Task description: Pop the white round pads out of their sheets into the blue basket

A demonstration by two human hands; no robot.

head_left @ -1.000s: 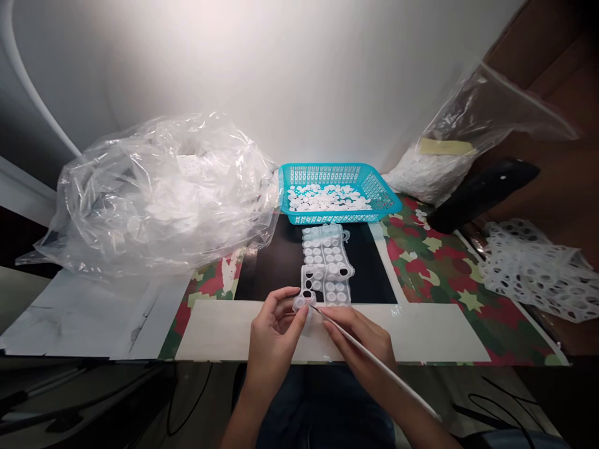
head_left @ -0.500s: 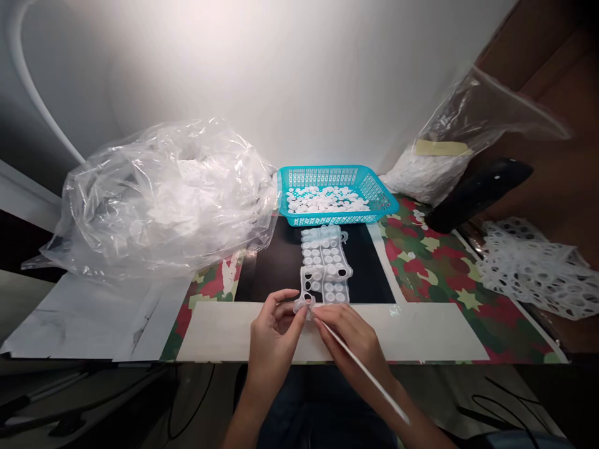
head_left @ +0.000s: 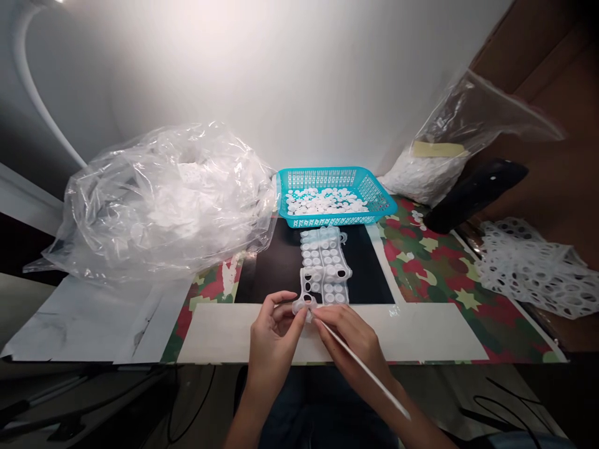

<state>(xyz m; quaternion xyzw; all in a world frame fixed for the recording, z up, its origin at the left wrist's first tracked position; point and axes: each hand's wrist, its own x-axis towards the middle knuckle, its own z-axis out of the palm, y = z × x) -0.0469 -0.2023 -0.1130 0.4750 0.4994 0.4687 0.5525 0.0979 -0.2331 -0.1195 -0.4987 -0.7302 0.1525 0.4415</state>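
A translucent soft sheet of round caps [head_left: 322, 252] lies in rows on a black mat [head_left: 374, 268], its near left part showing several dark open holes. My left hand [head_left: 277, 327] pinches the near left corner of this sheet between thumb and fingers. My right hand [head_left: 353, 337] is closed around a thin white stick [head_left: 369, 372], which slants down to the right across the hand. Its upper end is at the same sheet corner, beside my left thumb. The exact contact at the fingertips is too small to make out.
Behind the mat stands a turquoise basket [head_left: 330, 221] with many small white discs [head_left: 322, 201]. A large clear plastic bag [head_left: 163, 206] sits left. To the right are a bag of white pieces [head_left: 428, 174], a black handled object [head_left: 477, 196] and a perforated white sheet [head_left: 538, 268].
Almost nothing differs. Both hands keep their place at the sheet's corner, with only a slight shift of the fingers and of the camera view.
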